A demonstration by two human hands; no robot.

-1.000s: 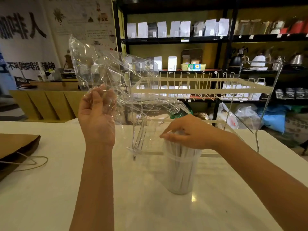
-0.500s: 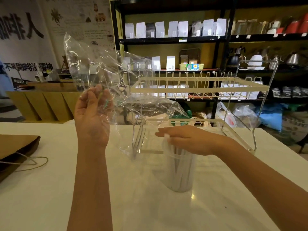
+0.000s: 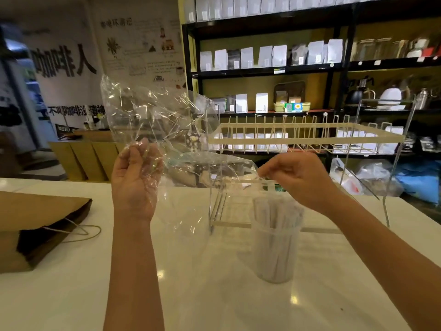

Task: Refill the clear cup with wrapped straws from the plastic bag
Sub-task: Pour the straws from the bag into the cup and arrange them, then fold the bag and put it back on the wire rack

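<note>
The clear cup [image 3: 274,261] stands upright on the white counter, packed with white wrapped straws [image 3: 278,216]. A crumpled clear plastic bag [image 3: 157,120] is held up in the air to the left of the cup, and I see no straws in it. My left hand [image 3: 137,180] grips the bag's left side, palm toward me. Above the cup, my right hand [image 3: 296,175] pinches the bag's right edge between its fingertips.
A two-tier wire dish rack [image 3: 310,137] stands on the white counter [image 3: 214,302] right behind the cup. A brown paper bag [image 3: 35,223] with string handles lies at the left edge. Dark shelves with pouches and kettles fill the background.
My right hand has lifted off the straw tops in the cup and taken hold of the bag's right edge. The left hand still holds the bag up. The camera has tilted slightly upward.
</note>
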